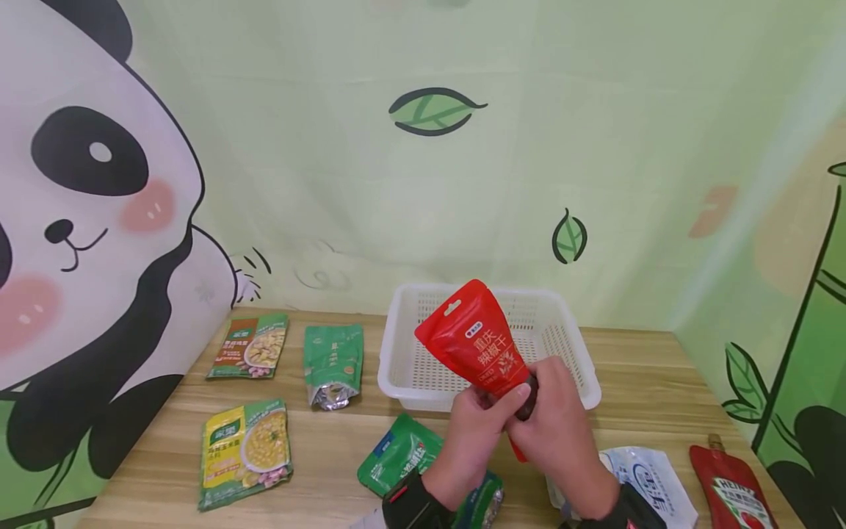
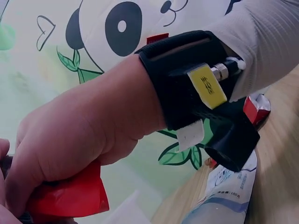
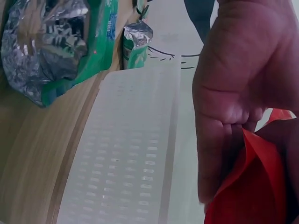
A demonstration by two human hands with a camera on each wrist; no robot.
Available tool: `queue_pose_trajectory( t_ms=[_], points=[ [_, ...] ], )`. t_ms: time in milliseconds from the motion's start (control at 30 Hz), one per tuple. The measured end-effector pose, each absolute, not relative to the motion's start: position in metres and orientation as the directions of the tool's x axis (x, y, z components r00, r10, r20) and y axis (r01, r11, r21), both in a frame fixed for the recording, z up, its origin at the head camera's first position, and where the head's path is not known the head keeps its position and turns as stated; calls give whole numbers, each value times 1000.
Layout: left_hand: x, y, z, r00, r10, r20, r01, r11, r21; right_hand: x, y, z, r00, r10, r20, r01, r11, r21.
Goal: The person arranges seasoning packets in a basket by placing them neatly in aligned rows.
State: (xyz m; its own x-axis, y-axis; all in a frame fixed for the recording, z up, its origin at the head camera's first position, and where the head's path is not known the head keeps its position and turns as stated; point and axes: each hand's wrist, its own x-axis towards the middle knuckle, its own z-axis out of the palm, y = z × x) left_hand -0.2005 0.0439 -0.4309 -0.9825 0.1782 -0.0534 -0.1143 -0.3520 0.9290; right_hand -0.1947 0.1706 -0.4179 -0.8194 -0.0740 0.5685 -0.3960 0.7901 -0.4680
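Backdrop (image 1: 634,132): green, panda print, behind the fingers. Table (image 1: 330,459): wood grain, below them. Basket (image 1: 419,400): white, perforated, just beyond the fingers.

Red pouch (image 1: 472,338): in both hands, its printed top tilted up and leftward from the fingers, across the basket in head view; a red corner shows below them. Left hand (image 1: 471,441) and right hand (image 1: 554,430): fingers of both curled on the pouch's lower part, close together, gripping it.

Green pouch (image 1: 396,455): on the table, nearer the person and left of the fingers, partly hidden by the left forearm. White bag (image 1: 651,481): near side, right of the fingers. Yellow packet (image 1: 246,454): well left. Ketchup (image 1: 734,485): well right. Brown packet (image 1: 250,347): far left. Small green pouch (image 1: 333,360): between brown packet and basket, silver end toward the person.
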Motion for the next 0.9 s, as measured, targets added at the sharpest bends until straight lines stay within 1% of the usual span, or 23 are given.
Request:
queue_pose_trajectory(
  t_ms=[167, 267, 367, 633, 733, 900],
  points=[
    [-201, 46, -432, -988, 142, -58, -107, -368, 924, -196, 167, -422, -736, -88, 671, -457, 796, -397],
    [-201, 46, -431, -990, 128, -63, -107, -373, 922, -196, 165, -424, -715, -92, 693, -468, 799, -377],
    [-200, 47, -431, -991, 111, -73, -110, -374, 921, -195, 163, -426, -724, -88, 684, -456, 806, -378],
    [-200, 48, -432, -992, 105, -69, -104, -373, 922, -190, 160, -426, -793, -60, 606, -392, 812, -433],
    [-199, 48, -432, -993, 102, -52, -87, -370, 925, -189, 160, -426, -797, -59, 601, -389, 812, -436],
    [-198, 45, -430, -996, 90, -24, -54, -343, 938, -189, 159, -426, -786, -70, 614, -406, 808, -428]
  ],
)
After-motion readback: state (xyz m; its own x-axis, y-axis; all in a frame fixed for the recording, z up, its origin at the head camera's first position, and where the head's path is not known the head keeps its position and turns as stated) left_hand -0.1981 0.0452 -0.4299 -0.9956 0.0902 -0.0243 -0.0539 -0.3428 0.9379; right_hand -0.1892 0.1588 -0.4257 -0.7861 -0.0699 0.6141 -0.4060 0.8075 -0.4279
